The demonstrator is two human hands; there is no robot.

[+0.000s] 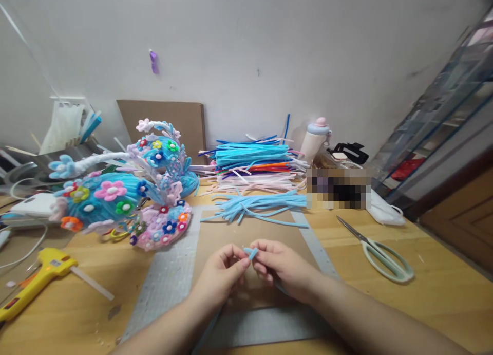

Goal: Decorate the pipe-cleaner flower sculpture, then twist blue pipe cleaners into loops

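Note:
A light blue pipe cleaner [251,253] is pinched between my two hands, with a short bent or crossed piece showing at the fingertips. My left hand [223,273] grips it between thumb and forefinger, and a blue strand hangs below that wrist. On its other side my right hand [285,266] pinches it too, fingers curled; another bit of blue shows under this hand. Both hands are above a brown cardboard sheet [219,234] on a grey cutting mat [154,293]. Just beyond them lies a loose bunch of light blue pipe cleaners [262,205].
Scissors [379,252] lie at right, a yellow glue gun [46,275] at left. Fuzzy flower-covered decorations [103,198] stand back left. Behind the bunch is a stack of coloured pipe cleaners [250,162], beside a white bottle [314,139]. A cardboard panel [188,118] leans on the wall.

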